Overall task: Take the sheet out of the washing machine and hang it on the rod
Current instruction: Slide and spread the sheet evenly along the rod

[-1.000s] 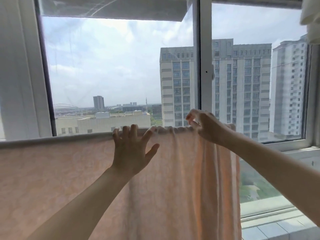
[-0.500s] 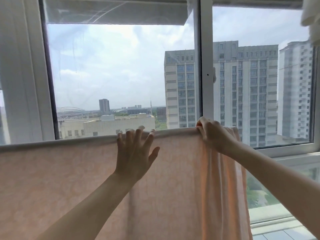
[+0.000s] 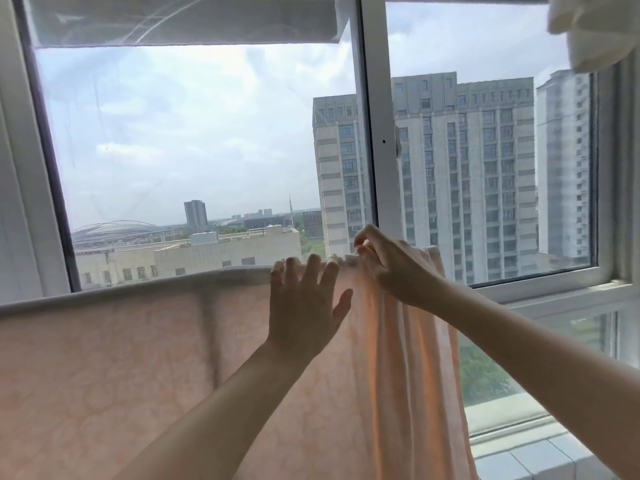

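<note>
A pale pink patterned sheet (image 3: pixel 114 375) hangs over a horizontal rod, which the fabric covers along the top fold (image 3: pixel 138 287). The sheet spans from the left edge to a bunched, pleated right end (image 3: pixel 415 341). My left hand (image 3: pixel 304 306) lies flat against the sheet just below the fold, fingers spread. My right hand (image 3: pixel 388 261) pinches the gathered fabric at the top near the right end. The washing machine is out of view.
A large window with a white frame post (image 3: pixel 377 116) stands right behind the sheet, with tall buildings outside. White cloth (image 3: pixel 588 26) hangs at the upper right corner. A tiled sill (image 3: pixel 540 455) runs along the lower right.
My right hand has lifted a little and now pinches the fold with its fingertips, and the fabric there is more gathered. My left hand stays flat on the sheet. The view has tilted slightly.
</note>
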Motion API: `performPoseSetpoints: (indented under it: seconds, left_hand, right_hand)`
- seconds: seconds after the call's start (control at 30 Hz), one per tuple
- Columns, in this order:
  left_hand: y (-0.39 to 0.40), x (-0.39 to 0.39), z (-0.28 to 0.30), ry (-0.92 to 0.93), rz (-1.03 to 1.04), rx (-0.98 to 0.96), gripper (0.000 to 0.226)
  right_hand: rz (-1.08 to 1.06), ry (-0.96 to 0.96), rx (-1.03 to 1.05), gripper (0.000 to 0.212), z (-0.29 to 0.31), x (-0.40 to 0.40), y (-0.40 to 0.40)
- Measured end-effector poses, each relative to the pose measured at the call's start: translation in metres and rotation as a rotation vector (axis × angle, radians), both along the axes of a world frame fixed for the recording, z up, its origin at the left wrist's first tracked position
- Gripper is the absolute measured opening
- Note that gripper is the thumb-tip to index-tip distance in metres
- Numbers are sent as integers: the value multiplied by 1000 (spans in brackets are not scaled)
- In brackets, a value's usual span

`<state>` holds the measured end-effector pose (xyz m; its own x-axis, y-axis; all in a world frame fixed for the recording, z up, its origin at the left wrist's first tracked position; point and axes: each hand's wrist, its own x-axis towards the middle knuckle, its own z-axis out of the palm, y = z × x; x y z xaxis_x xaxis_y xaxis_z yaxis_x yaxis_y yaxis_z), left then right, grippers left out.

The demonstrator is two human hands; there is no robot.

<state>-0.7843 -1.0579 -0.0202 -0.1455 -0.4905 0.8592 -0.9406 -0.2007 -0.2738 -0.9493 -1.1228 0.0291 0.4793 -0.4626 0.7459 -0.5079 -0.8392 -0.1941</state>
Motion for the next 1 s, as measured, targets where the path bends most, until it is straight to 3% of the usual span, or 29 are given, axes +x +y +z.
performPoseSetpoints:
  seconds: [0.07, 0.27, 0.4, 0.5, 0.67, 0.87, 1.0]
  left_hand:
    - [-4, -2, -2, -10, 5, -14, 50]
    - [-7, 1, -2, -4, 11, -38, 51]
    - [-5, 9, -1, -10, 24, -55, 50]
    - [-1, 12, 0, -10, 21, -81, 47]
    - [-2, 13, -4, -64, 40, -59, 50]
    - [-11, -5, 0, -43, 38, -43, 50]
    - [-25, -18, 2, -69, 12, -15, 51]
  right_hand:
    - [99, -57, 67, 15, 5, -2, -8]
    - [-19, 76, 168, 23, 36, 4, -29]
    - [64, 96, 394, 35, 35, 14, -36]
    - [15, 19, 336, 44, 33, 19, -37]
    - [-265, -154, 205, 34, 16, 4, -52]
    - [-262, -165, 140, 33, 12, -15, -53]
    - [-75, -152, 196, 29, 12, -27, -50]
